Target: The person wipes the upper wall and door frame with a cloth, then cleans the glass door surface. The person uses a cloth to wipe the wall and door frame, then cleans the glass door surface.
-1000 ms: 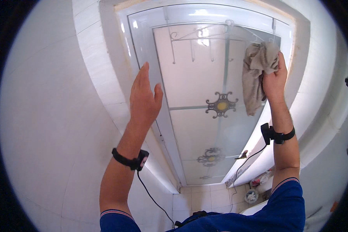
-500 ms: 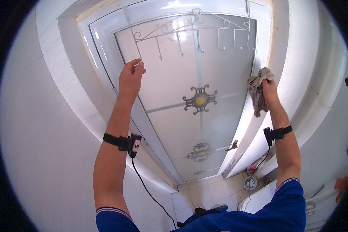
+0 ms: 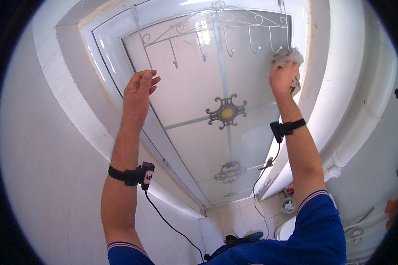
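Note:
A white metal hook rack [image 3: 217, 15] with scrollwork and several ball-tipped hooks hangs by straps at the top of a glazed door. My left hand [image 3: 139, 90] pinches the lower left end of the rack between thumb and fingertips, the other fingers loosely curled. My right hand [image 3: 284, 78] is closed on a crumpled grey cloth [image 3: 291, 57]. The cloth lies against the rack's rightmost hook, beside the door's right frame. Part of that hook's tip and the fingers behind the cloth are hidden.
The frosted door pane [image 3: 185, 88] bears a dark scrolled medallion [image 3: 227, 113] with a yellow centre. A door handle [image 3: 266, 164] sits lower right. White pipes [image 3: 362, 128] run along the right wall. A small lined bin [image 3: 288, 205] stands on the tiled floor. Cables trail from both wrist straps.
My right hand has moved up and left with the cloth, from beside the door frame to the rack's right end. The left hand keeps its pinch; the view has shifted slightly.

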`<state>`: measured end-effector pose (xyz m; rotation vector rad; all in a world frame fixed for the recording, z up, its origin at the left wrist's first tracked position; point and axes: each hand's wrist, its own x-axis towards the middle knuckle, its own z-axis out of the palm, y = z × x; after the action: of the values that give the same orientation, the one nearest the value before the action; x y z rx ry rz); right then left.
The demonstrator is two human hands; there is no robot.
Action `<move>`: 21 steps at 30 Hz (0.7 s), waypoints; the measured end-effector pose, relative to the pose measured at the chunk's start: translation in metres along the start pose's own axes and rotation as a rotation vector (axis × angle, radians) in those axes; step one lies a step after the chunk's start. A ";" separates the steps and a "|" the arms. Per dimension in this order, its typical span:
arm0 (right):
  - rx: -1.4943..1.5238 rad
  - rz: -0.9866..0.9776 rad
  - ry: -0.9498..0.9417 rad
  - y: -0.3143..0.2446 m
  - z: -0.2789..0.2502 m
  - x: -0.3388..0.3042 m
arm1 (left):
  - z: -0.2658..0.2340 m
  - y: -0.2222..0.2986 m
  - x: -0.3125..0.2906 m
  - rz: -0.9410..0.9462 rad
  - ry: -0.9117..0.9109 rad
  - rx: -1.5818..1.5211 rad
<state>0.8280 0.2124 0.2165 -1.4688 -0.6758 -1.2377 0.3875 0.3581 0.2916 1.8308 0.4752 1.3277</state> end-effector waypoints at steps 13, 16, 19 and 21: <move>0.225 -0.529 -0.371 -0.203 0.034 -0.067 | -0.002 -0.010 0.002 0.035 0.017 -0.017; 0.321 -0.715 -0.646 -0.247 0.036 -0.090 | -0.002 -0.012 0.004 0.041 0.025 -0.078; 0.469 -0.780 -0.531 -0.266 0.041 -0.095 | -0.004 -0.011 0.005 0.020 0.015 -0.056; 0.535 -0.707 -0.651 -0.263 0.045 -0.084 | -0.003 -0.010 0.004 0.055 -0.009 -0.061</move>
<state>0.5833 0.3473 0.2347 -1.1833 -1.9263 -0.9240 0.3874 0.3679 0.2862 1.8097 0.3783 1.3560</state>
